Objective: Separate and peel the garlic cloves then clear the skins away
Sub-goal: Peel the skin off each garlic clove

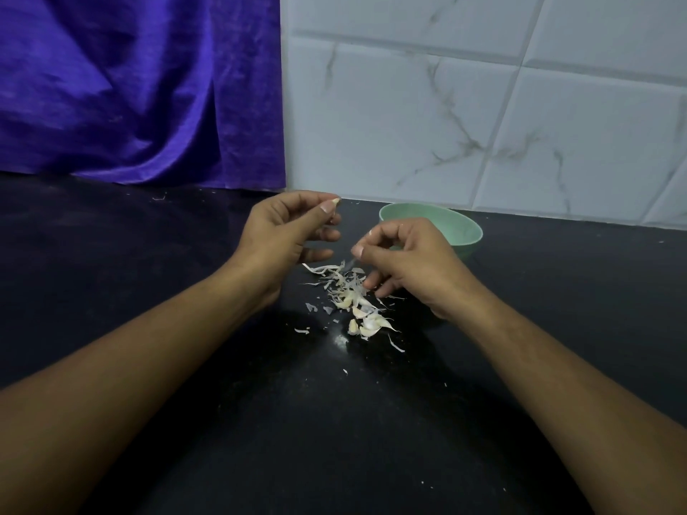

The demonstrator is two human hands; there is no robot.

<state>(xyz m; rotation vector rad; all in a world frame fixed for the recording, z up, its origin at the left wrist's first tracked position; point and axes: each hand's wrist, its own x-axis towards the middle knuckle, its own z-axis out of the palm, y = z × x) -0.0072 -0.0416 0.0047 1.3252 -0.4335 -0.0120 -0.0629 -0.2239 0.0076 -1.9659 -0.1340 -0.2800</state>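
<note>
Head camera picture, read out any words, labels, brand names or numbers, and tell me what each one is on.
None: no writing shows on the green bowl, the tiled wall, the purple cloth or the black counter.

Left hand (282, 236) and right hand (412, 262): bare. Left forearm (148, 347) and right forearm (539, 358): bare skin along the whole visible length, down to the lower corners of the view. Thumbnails (329, 206): pale, rounded, natural finish, moderate length. Finer surface detail cannot be made out.
</note>
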